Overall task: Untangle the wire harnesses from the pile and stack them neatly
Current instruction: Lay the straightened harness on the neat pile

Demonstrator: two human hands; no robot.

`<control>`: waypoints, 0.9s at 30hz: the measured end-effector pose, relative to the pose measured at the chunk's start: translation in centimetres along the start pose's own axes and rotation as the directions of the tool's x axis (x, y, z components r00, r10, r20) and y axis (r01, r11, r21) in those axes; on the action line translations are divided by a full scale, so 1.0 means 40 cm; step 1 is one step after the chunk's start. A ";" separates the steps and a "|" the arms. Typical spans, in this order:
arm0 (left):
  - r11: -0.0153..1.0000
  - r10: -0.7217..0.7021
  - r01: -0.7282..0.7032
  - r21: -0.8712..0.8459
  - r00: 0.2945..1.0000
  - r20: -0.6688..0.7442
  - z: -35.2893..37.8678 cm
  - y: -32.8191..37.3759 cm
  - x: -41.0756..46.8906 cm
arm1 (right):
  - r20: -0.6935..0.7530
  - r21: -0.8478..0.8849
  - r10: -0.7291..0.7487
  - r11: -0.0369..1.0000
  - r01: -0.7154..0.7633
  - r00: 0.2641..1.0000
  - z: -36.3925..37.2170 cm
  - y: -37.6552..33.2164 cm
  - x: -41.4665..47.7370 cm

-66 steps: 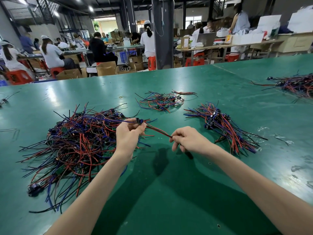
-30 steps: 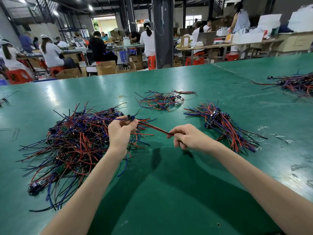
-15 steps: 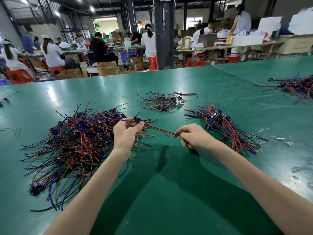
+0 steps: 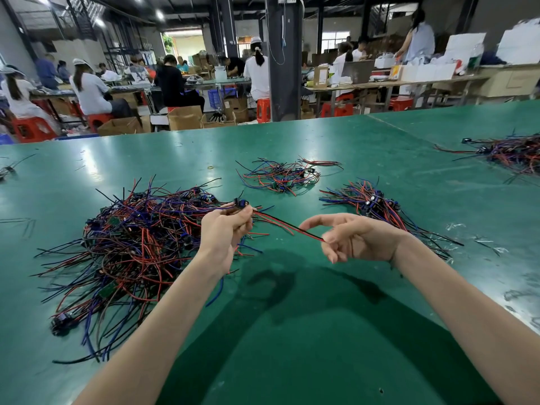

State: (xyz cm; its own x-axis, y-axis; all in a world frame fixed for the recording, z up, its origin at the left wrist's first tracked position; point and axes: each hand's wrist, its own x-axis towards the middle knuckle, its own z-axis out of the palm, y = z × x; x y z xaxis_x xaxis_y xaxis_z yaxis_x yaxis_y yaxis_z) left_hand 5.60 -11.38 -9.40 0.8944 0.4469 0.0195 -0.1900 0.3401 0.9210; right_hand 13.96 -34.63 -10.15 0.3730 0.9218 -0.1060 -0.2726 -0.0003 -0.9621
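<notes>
My left hand [image 4: 226, 233] grips one harness [image 4: 280, 222] by its plug [image 4: 241, 203] beside the big pile [image 4: 131, 247], its wires reaching my right hand [image 4: 355, 241], half open, tips seemingly just brushing its fingers [image 4: 329, 238].

Red-black harness [image 4: 287, 225] raised just right of tangled pile [image 4: 131, 244]

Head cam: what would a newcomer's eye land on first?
First, the big tangled pile of red, blue and black wires, on the left of the green table. Next, mid-frame, the left hand grips one harness, whose wires stretch across to the fingertips of the right hand. Beyond the right hand lies a neater stack.
</notes>
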 end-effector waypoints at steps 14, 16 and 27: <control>0.965 -0.235 0.173 0.195 0.900 0.367 0.047 -0.063 -0.071 | -0.193 -0.275 0.058 0.955 -0.111 0.979 0.087 0.006 0.042; 0.968 -0.222 0.166 0.186 0.915 0.336 0.042 -0.067 -0.069 | -0.249 -0.268 0.068 0.954 -0.136 0.966 0.093 0.010 0.051; 0.971 -0.176 0.113 0.210 0.934 0.310 0.049 -0.125 -0.067 | -0.587 -0.291 -0.247 0.953 0.084 0.771 0.056 -0.050 0.029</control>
State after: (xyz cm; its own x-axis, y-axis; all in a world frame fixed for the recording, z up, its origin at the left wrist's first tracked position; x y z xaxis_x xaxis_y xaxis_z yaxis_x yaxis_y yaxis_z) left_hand 4.94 -15.88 -13.29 0.9946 0.1016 -0.0231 0.0016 0.2072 0.9783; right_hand 12.93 -32.69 -7.79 0.8753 0.4835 0.0086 0.0293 -0.0353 -0.9989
